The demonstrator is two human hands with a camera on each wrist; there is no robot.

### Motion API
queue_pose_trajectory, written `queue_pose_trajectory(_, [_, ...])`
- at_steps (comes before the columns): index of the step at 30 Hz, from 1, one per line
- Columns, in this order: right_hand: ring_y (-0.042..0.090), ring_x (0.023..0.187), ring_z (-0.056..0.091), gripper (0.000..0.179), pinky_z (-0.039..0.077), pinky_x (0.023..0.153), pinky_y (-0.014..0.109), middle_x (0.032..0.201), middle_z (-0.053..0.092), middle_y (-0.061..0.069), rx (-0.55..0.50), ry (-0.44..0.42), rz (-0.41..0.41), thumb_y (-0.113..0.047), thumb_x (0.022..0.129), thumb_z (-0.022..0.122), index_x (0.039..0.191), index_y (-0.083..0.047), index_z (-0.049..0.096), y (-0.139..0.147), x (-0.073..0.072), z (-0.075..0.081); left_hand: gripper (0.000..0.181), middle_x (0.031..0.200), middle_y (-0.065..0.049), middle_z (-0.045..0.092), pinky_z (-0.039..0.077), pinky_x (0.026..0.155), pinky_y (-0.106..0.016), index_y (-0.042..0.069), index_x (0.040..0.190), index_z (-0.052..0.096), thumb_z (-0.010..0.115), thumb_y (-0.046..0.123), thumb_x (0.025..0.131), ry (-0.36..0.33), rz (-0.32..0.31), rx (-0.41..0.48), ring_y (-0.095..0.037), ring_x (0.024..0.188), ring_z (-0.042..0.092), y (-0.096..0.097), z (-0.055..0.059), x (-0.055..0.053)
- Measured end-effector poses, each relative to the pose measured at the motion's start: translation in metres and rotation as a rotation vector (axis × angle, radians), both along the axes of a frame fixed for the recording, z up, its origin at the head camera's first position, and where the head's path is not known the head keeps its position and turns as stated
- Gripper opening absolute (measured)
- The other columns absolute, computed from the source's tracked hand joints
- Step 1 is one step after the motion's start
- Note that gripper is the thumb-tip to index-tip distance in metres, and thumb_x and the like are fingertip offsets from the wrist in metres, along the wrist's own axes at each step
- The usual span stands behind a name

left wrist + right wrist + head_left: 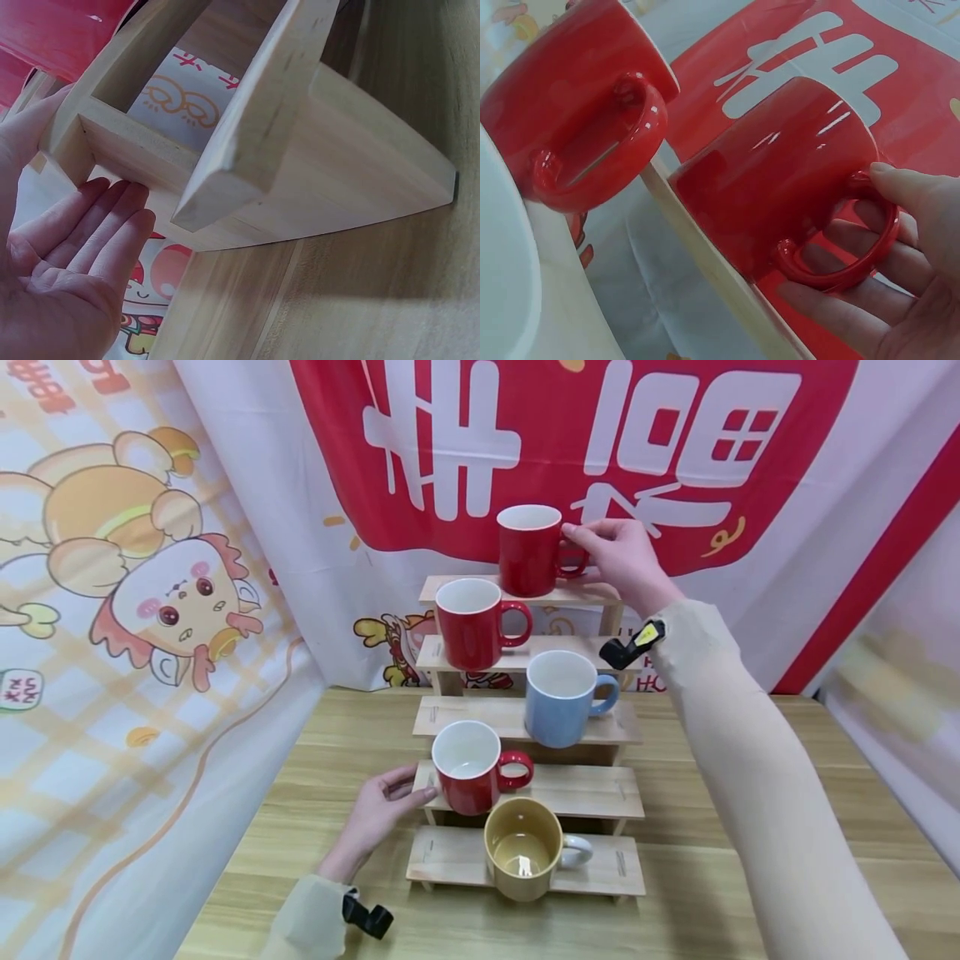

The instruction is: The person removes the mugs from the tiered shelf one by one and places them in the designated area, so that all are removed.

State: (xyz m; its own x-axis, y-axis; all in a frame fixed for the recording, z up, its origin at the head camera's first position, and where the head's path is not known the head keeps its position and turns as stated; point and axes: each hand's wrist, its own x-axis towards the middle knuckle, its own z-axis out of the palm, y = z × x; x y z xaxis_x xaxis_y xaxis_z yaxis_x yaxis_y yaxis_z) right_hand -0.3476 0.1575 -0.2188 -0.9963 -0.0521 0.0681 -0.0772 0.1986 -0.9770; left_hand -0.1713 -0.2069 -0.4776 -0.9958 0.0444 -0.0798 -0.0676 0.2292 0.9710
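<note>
A red mug stands on the top step of the tiered wooden stand. My right hand holds its handle, thumb on the handle's top and fingers behind the loop in the right wrist view. My left hand is at the left end of a lower step, beside a second red mug. In the left wrist view its thumb lies along that step's edge, with fingertips against the wood below. Another red mug, a light blue mug and a yellow mug stand on other steps.
The stand rests on a wood-grain table. Behind it hangs a red and white printed cloth, close to the top step. A cartoon-printed cloth borders the table's left side.
</note>
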Motion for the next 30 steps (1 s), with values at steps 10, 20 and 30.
queue_pose_trajectory(10, [0.024,0.115,0.063,0.064,0.055,0.095,0.036,0.13,0.066,0.006,0.007,0.058,-0.098,-0.056,0.079,0.076,0.131,-0.02,0.07,0.037,0.012,0.006,0.072,0.136,-0.024,0.059,0.051,0.101,-0.039,-0.003,0.142,0.053,0.086,0.026,0.084,-0.013,0.006,0.015,-0.037,0.125,0.058,0.003,0.001,0.0])
queue_pose_trajectory(20, [0.021,0.113,0.065,0.067,0.057,0.087,0.03,0.131,0.067,0.003,-0.018,0.078,-0.192,-0.058,0.074,0.078,0.132,-0.025,0.07,0.083,0.033,0.014,0.073,0.139,-0.024,0.057,0.051,0.101,-0.039,-0.002,0.143,0.052,0.086,0.026,0.085,-0.023,0.002,0.024,-0.036,0.125,0.058,0.0,0.001,0.001])
queue_pose_trajectory(30, [0.013,0.107,0.064,0.071,0.058,0.073,0.024,0.135,0.062,0.004,-0.088,0.077,-0.25,-0.054,0.072,0.081,0.134,-0.02,0.069,0.127,0.057,0.02,0.075,0.139,-0.022,0.058,0.052,0.099,-0.037,0.0,0.143,0.053,0.087,0.028,0.083,-0.044,0.016,0.031,-0.035,0.124,0.06,0.002,0.0,-0.001])
